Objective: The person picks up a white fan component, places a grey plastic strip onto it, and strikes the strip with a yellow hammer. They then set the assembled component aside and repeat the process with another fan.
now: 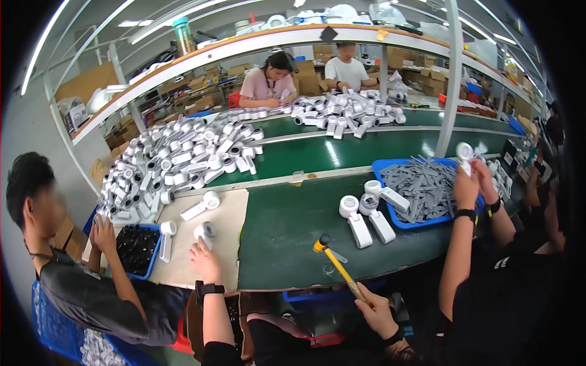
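My left hand (206, 265) is at the beige board on the left, its fingers closed at the short handle of a white handheld fan (206, 230). Part of that handle is hidden by the fingers. My right hand (377, 312) grips the yellow handle of a small mallet (337, 263) near the bench's front edge. The mallet's black-tipped head points up and away from me. Beside the mallet head, a small grey strip (339, 257) lies on the green bench. Two more white fans (162, 241) (200, 206) rest around my left hand.
A large heap of white fans (177, 152) covers the far left. Several fans (355, 221) lie at the right, next to a blue tray (400, 224) of grey strips. A blue bin (142, 276) holds black parts. People work left, right and across the belt (305, 152).
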Action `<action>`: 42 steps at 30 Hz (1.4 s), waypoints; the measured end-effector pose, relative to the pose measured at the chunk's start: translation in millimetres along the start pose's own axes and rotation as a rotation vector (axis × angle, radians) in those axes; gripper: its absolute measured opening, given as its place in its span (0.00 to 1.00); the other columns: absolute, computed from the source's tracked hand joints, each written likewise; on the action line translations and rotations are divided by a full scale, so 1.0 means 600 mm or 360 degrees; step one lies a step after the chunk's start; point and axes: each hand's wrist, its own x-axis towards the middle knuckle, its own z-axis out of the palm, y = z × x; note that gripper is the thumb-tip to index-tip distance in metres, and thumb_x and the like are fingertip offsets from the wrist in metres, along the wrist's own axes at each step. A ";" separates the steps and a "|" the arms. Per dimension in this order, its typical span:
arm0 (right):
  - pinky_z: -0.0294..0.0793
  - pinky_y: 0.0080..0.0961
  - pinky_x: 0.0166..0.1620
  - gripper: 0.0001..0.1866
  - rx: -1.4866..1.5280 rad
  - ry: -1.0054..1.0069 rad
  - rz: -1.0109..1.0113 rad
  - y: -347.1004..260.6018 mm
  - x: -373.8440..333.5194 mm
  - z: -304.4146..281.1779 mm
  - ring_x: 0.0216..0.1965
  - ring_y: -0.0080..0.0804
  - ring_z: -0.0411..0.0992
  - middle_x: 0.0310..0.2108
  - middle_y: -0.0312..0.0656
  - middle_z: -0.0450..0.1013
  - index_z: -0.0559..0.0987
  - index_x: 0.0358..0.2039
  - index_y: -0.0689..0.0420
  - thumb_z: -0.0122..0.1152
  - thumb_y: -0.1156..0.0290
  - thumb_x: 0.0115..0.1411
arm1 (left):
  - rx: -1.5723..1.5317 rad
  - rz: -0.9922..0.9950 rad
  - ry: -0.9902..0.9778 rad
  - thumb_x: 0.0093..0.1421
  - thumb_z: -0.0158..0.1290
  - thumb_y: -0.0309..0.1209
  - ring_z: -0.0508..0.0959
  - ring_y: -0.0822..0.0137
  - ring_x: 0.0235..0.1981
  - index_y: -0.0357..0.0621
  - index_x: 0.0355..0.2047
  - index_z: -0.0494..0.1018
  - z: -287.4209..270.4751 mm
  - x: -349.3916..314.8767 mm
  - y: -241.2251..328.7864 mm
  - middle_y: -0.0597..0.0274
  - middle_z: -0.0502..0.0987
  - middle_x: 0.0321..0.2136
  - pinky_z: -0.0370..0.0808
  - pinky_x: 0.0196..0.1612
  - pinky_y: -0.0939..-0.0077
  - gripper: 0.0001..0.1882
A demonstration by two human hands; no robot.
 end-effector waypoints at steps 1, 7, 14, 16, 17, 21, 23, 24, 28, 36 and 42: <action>0.72 0.20 0.36 0.28 0.0023 0.0049 0.0087 -0.003 -0.009 -0.012 0.29 0.22 0.73 0.31 0.43 0.76 0.72 0.62 0.60 0.63 0.77 0.60 | -0.0017 0.0033 -0.0003 0.57 0.59 0.33 0.73 0.46 0.52 0.42 0.55 0.72 0.004 0.005 0.027 0.47 0.74 0.52 0.74 0.50 0.57 0.24; 0.70 0.18 0.32 0.28 0.0127 0.0297 0.0209 0.026 -0.049 -0.050 0.27 0.19 0.71 0.30 0.40 0.75 0.72 0.62 0.58 0.63 0.77 0.60 | -0.1192 0.1279 -0.0277 0.55 0.57 0.24 0.68 0.43 0.57 0.42 0.51 0.75 -0.032 -0.081 0.350 0.41 0.72 0.52 0.66 0.60 0.51 0.21; 0.73 0.18 0.34 0.29 0.0013 0.0568 0.0194 0.019 -0.074 -0.085 0.28 0.17 0.72 0.29 0.36 0.77 0.69 0.65 0.57 0.62 0.74 0.63 | -0.1140 0.1481 -0.0912 0.53 0.65 0.49 0.61 0.38 0.61 0.58 0.57 0.73 -0.023 -0.212 0.546 0.42 0.58 0.65 0.67 0.59 0.45 0.32; 0.73 0.18 0.35 0.29 -0.0069 0.0603 0.0142 0.028 -0.083 -0.100 0.28 0.16 0.72 0.29 0.35 0.76 0.68 0.65 0.57 0.61 0.73 0.64 | -0.1091 0.1556 -0.0786 0.49 0.67 0.53 0.63 0.39 0.60 0.61 0.58 0.72 -0.016 -0.218 0.554 0.42 0.59 0.65 0.68 0.57 0.45 0.37; 0.73 0.19 0.36 0.28 -0.0049 0.0614 0.0169 0.026 -0.089 -0.104 0.29 0.16 0.72 0.29 0.34 0.76 0.68 0.65 0.57 0.61 0.72 0.65 | -0.1093 0.1583 -0.0742 0.48 0.67 0.54 0.65 0.39 0.58 0.59 0.57 0.73 -0.020 -0.217 0.552 0.42 0.60 0.64 0.69 0.56 0.46 0.36; 0.74 0.25 0.38 0.28 0.0084 0.0589 0.0266 0.031 -0.093 -0.101 0.30 0.25 0.75 0.33 0.49 0.78 0.68 0.65 0.56 0.61 0.68 0.65 | -0.1187 0.1511 -0.0895 0.48 0.70 0.39 0.68 0.37 0.54 0.51 0.52 0.73 -0.037 -0.202 0.556 0.40 0.62 0.62 0.71 0.56 0.50 0.31; 0.73 0.26 0.36 0.28 0.0005 0.0486 0.0240 0.034 -0.085 -0.094 0.27 0.27 0.73 0.28 0.50 0.75 0.67 0.66 0.52 0.59 0.66 0.66 | -0.1313 0.1498 -0.0874 0.49 0.68 0.34 0.67 0.37 0.56 0.49 0.52 0.73 -0.014 -0.185 0.541 0.38 0.62 0.62 0.69 0.58 0.51 0.28; 0.73 0.27 0.36 0.28 -0.0003 0.0445 0.0235 0.043 -0.081 -0.084 0.26 0.28 0.73 0.26 0.50 0.74 0.67 0.66 0.50 0.58 0.64 0.66 | -0.1389 0.1480 -0.0844 0.50 0.67 0.32 0.67 0.37 0.58 0.48 0.52 0.73 0.001 -0.176 0.533 0.37 0.62 0.62 0.68 0.60 0.51 0.27; 0.72 0.23 0.39 0.29 0.0082 0.0227 0.0213 0.026 -0.058 -0.070 0.30 0.23 0.72 0.32 0.45 0.76 0.66 0.67 0.50 0.59 0.65 0.67 | -0.1722 0.1269 -0.0730 0.58 0.55 0.26 0.72 0.40 0.55 0.37 0.53 0.71 0.020 -0.116 0.483 0.35 0.71 0.53 0.68 0.60 0.55 0.21; 0.73 0.26 0.48 0.29 0.0095 -0.0031 -0.0006 0.039 -0.010 -0.019 0.42 0.35 0.79 0.45 0.52 0.78 0.63 0.69 0.49 0.55 0.64 0.69 | -0.2338 0.0169 -0.1214 0.68 0.51 0.40 0.76 0.56 0.26 0.45 0.57 0.72 0.019 -0.023 0.300 0.53 0.81 0.32 0.74 0.33 0.63 0.21; 0.76 0.29 0.50 0.27 0.0045 -0.0126 -0.0223 -0.048 0.003 0.010 0.43 0.32 0.80 0.45 0.48 0.80 0.67 0.66 0.56 0.56 0.70 0.66 | -0.1232 0.0583 -0.0603 0.64 0.53 0.34 0.77 0.51 0.27 0.38 0.47 0.77 0.029 -0.074 0.137 0.48 0.79 0.25 0.75 0.36 0.58 0.15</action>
